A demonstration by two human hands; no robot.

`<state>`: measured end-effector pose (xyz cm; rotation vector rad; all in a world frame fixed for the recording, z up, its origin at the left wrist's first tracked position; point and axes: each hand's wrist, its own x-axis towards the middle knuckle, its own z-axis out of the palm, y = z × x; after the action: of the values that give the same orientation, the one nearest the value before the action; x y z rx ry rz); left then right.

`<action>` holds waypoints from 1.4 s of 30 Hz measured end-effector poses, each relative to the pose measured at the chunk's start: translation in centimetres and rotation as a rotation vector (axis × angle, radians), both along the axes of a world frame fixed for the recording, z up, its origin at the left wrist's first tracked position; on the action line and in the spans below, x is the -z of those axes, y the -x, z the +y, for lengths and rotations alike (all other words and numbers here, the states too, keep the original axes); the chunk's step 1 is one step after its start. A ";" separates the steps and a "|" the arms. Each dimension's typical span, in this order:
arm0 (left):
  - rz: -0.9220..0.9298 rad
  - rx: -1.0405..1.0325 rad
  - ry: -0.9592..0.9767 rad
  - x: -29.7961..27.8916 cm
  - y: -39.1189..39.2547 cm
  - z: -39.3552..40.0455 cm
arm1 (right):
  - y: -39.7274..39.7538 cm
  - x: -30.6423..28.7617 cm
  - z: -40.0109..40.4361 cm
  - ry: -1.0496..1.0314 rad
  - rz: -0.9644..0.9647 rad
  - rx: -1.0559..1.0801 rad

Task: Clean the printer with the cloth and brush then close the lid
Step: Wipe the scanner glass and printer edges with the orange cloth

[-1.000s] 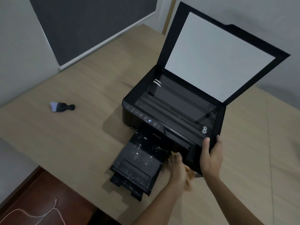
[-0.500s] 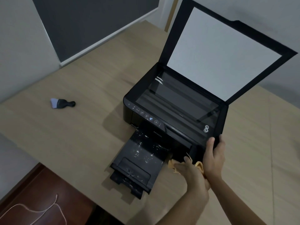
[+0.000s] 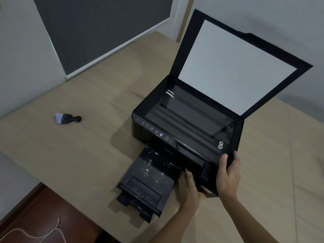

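The black flatbed inkjet printer [image 3: 185,123] sits on the light wood-grain desk [image 3: 87,146], towards its right half. The black scanner lid with a white inner pad [image 3: 235,67] stands raised at the rear, tilted back, leaving the dark glass platen [image 3: 189,113] exposed. A small white figure-eight object [image 3: 220,145] lies on the platen frame near the front right corner.

The black pull-out paper tray [image 3: 149,181] extends from the front of the printer toward the near desk edge. White specks and flecks are scattered over its upper surface.

The right hand [image 3: 228,174] grasps the front right corner of the printer, thumb on the top edge and fingers wrapped around the side. The left hand [image 3: 188,188] presses against the printer front, just beside the right edge of the tray, fingers curled over a tan cloth [image 3: 201,192]. Only a small part of the cloth shows below and to the right of the hand; the left grip is clenched on it.

The small black-handled brush with pale bristles [image 3: 67,118] lies flat on the desk, well apart from the printer on the left side, untouched by either hand.

A thin pale cord [image 3: 35,234] lies on the reddish-brown floor [image 3: 43,207] beyond the near left desk corner.
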<state>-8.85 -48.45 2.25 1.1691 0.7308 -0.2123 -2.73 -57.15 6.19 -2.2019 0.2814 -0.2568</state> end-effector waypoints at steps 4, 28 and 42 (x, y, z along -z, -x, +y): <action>-0.093 0.326 -0.298 0.9 0.0 1.8 | -0.1 0.0 0.0 0.012 -0.001 0.002; -0.807 0.493 -1.233 -1.4 -2.0 1.8 | -0.2 0.0 -0.3 0.029 -0.014 -0.009; -0.310 -0.504 -0.792 -4.3 -11.3 18.0 | 0.2 0.0 -0.2 -0.032 -0.016 -0.017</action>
<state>2.43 -30.44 6.50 1.6569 0.8296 0.7297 -2.93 -57.34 6.16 -2.1689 0.2569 -0.2586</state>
